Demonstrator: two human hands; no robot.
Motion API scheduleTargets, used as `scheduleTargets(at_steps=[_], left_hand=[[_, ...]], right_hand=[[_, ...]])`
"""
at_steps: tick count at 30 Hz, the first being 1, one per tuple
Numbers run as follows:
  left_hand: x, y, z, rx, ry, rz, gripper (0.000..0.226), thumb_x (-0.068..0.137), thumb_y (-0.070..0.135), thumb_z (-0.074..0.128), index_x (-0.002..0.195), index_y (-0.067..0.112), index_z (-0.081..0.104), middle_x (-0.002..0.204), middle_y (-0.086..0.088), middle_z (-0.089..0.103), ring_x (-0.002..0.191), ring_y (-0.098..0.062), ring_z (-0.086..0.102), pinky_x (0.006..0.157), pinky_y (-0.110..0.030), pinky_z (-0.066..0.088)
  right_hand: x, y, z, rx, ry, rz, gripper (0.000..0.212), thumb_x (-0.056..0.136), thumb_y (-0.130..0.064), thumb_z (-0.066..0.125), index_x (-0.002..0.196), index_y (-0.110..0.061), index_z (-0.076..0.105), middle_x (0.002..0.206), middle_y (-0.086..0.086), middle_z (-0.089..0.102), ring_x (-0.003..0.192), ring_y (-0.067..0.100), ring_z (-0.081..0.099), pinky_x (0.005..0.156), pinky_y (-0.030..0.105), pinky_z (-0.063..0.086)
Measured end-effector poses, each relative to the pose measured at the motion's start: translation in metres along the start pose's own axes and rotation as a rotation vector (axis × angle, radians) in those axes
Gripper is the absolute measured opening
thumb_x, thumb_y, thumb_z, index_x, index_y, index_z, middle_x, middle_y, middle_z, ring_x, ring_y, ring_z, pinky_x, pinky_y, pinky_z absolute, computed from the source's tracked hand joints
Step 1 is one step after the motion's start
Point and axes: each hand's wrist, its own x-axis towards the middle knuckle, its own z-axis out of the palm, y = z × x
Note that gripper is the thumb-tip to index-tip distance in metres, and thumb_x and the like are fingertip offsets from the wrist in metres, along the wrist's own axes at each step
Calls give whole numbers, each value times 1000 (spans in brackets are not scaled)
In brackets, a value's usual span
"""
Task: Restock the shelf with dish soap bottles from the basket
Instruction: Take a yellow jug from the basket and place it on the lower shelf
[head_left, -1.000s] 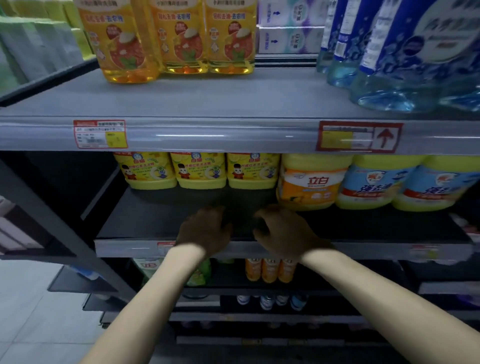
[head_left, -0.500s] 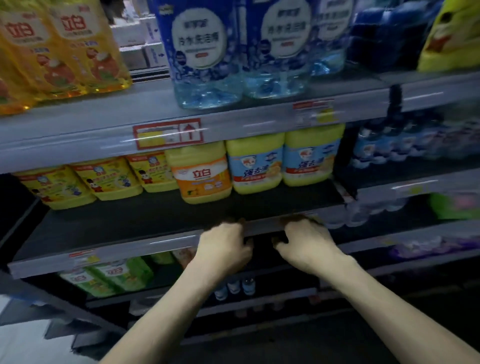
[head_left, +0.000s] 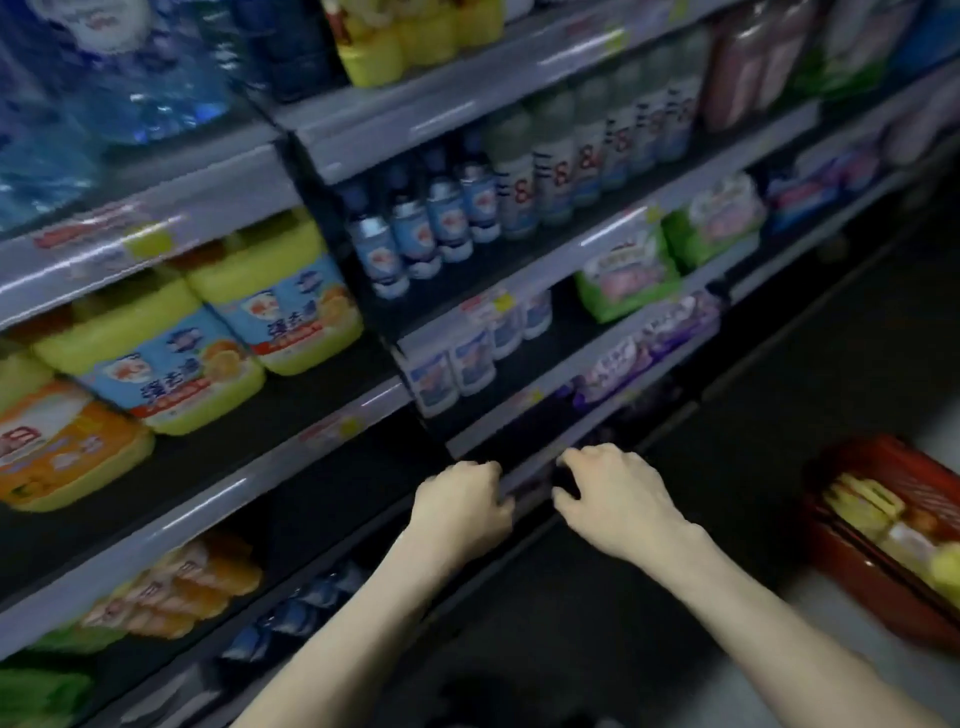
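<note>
A red basket (head_left: 852, 582) sits on the floor at the right edge, with yellow dish soap bottles (head_left: 862, 504) lying inside. Yellow dish soap bottles (head_left: 171, 364) with blue labels stand on the dark shelf (head_left: 270, 421) at the left, beside an orange-labelled one (head_left: 57, 447). My left hand (head_left: 460, 506) and my right hand (head_left: 618, 499) hang side by side in front of a lower shelf edge, fingers loosely curled, holding nothing. The frame is blurred by motion.
Small blue-white bottles (head_left: 415, 234) and green and purple packs (head_left: 628, 275) fill the shelves to the right. Large blue bottles (head_left: 104, 83) stand on the top shelf. More goods (head_left: 171, 592) lie on the bottom shelves. Pale floor shows beside the basket.
The view has swung right and down along the shelving. The red basket has come into sight at the right. Both hands stay empty and close together, now lower against the shelves.
</note>
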Motion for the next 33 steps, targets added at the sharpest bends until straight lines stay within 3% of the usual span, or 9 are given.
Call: scheduleTargets(at_steps=[4,14,24,33], left_hand=[[35,48,18,10,-84,116,29,101,50,50,102,24,63,112,-7,72,104,-35,70,76,-37,50],[135,149,43,104,-271,424,46,101,42,52,139,17,58,131,-11,68,119,-35,67,93,-43,58],[197,248,75,199,-435,695,45,103,43,52,140,18,58,130,-9,69,119,-33,67,92,-41,54],[230,362,112,352,-561,816,38,100,43,54,131,22,62,127,-9,70,120,-34,67,94,-41,56]], right_hand=[[-14,50,14,46,-22,155,48,100,-51,51,138,-24,60,129,0,68,125,26,59,99,40,49],[-15,145,25,105,-74,528,48,100,-48,52,140,-22,61,133,2,68,126,28,60,101,40,49],[-23,215,27,249,-36,925,45,100,-45,55,138,-23,61,133,3,67,125,28,61,98,39,49],[-58,307,42,357,-78,1104,36,98,-45,55,127,-24,63,122,5,70,114,30,67,91,36,52]])
